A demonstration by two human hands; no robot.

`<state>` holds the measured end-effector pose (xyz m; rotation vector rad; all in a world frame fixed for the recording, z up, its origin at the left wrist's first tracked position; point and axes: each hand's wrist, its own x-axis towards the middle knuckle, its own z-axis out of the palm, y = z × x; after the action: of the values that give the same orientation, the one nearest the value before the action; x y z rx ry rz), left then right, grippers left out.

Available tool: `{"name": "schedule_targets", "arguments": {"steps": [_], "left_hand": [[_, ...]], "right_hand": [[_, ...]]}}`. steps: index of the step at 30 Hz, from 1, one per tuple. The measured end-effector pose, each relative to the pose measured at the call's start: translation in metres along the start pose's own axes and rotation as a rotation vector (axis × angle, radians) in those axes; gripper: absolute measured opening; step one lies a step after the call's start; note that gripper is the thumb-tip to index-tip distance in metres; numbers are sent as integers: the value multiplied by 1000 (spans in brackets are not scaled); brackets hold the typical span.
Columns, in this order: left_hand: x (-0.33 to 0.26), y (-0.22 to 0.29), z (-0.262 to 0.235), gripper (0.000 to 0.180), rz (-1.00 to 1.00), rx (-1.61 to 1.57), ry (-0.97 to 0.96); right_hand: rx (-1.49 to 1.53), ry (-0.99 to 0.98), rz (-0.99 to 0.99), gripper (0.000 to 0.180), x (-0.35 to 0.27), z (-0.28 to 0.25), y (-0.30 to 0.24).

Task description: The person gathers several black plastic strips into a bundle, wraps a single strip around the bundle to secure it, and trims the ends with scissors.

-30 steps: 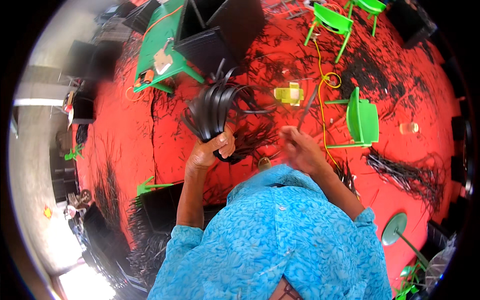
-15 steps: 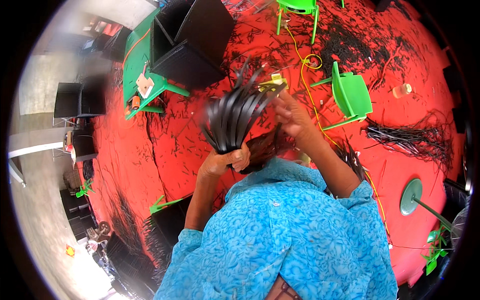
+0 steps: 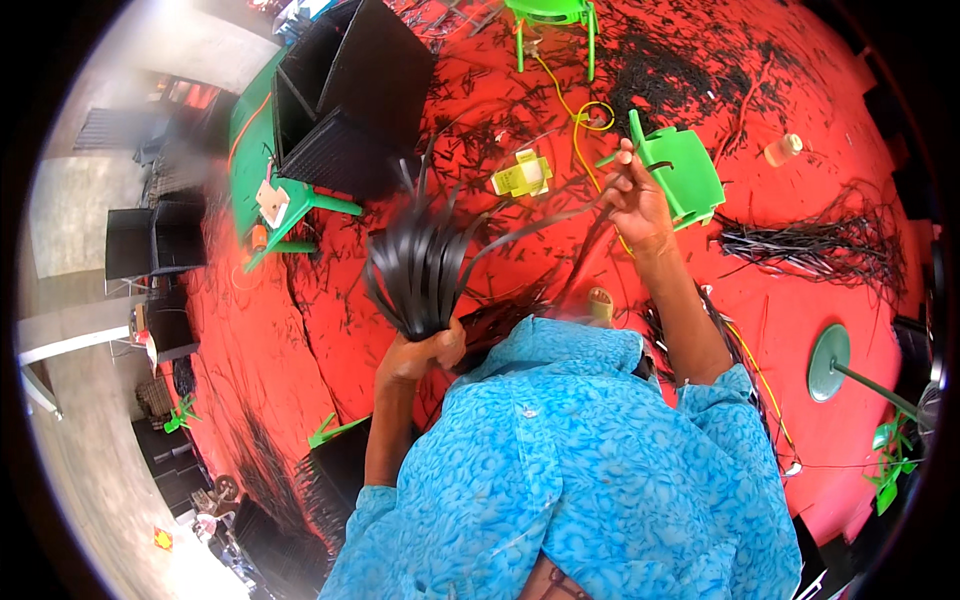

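Black, glossy strips, a thick bundle (image 3: 425,270) of them, clasped firmly in the left hand (image 3: 430,350), fanned out above the red floor (image 3: 240,335). Over to the right hand (image 3: 640,205), raised, fingers curled: caught pinching one single strip (image 3: 530,228), stretched across in a loose arc from the bundle, with a short dark end poking out beyond. Then spotted a yellow box (image 3: 522,176) on the floor ahead; could not read any print at that size. Tried the red-and-yellow mark (image 3: 162,539) far down at left: too small to read as well. Lost the bundle's lower end behind the left hand, and its topmost tips to blur. Glimpsed a sandal (image 3: 600,307), half covered by the blue shirt (image 3: 560,470). Saw a green chair (image 3: 695,180) partly blocked by the right hand, a green table (image 3: 245,185) partly hidden by black furniture (image 3: 360,110), and a second green chair (image 3: 545,8) cut off at the top edge.
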<state>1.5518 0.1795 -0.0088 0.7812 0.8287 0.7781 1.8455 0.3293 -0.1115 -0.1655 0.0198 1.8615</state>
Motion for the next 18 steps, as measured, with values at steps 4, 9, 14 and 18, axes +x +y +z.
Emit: {"name": "schedule_targets", "arguments": {"steps": [4, 9, 14, 18], "left_hand": [[-6, -3, -4, 39, -31, 176, 8], [-10, -12, -9, 38, -48, 176, 33], [-6, -20, -14, 27, -52, 91, 89], [8, -13, -4, 25, 1, 14, 110]], "right_hand": [[-102, -57, -98, 24, -3, 4, -2], [-246, 15, -257, 34, -10, 20, -12], [-350, 99, -178, 31, -16, 43, -15], [-521, 153, 109, 31, -46, 38, 0]]}}
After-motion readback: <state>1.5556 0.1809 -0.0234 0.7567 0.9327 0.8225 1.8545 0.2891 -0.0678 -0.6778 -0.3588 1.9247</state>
